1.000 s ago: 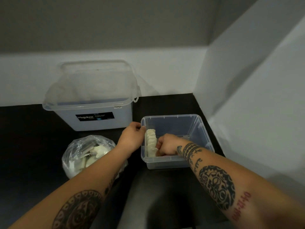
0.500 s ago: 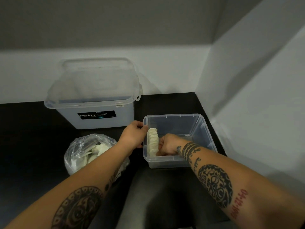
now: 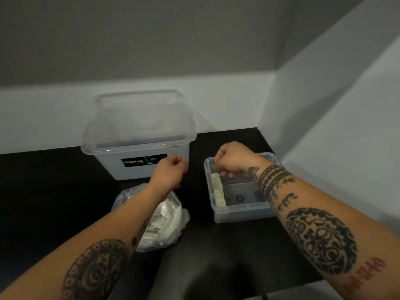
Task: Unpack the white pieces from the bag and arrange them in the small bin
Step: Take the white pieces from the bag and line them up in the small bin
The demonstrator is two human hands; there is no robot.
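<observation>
While a crumpled clear plastic bag (image 3: pixel 181 219) of loose white pieces (image 3: pixel 164 217) sits nearest the camera on the black tabletop (image 3: pixel 65 191), a person's left forearm crosses above it. Just right of the bag, and apart from it, stands the small clear plastic bin (image 3: pixel 242 210). Inside, a row of white pieces (image 3: pixel 219 192) is packed side by side against the left wall, its long axis running from the near wall toward the far one. The left hand (image 3: pixel 170 173) hangs past the bag's far side, fingers curled with nothing visible in them. The bag lies below it and back toward the person, so this looks the nearer hand for the next pick, likely by drawing back and down. The right hand (image 3: pixel 232 160) hovers over the row's far end, fingers curled downward; whether they pinch a piece cannot be told. Behind stands a large lidded clear plastic box (image 3: pixel 138 146).
</observation>
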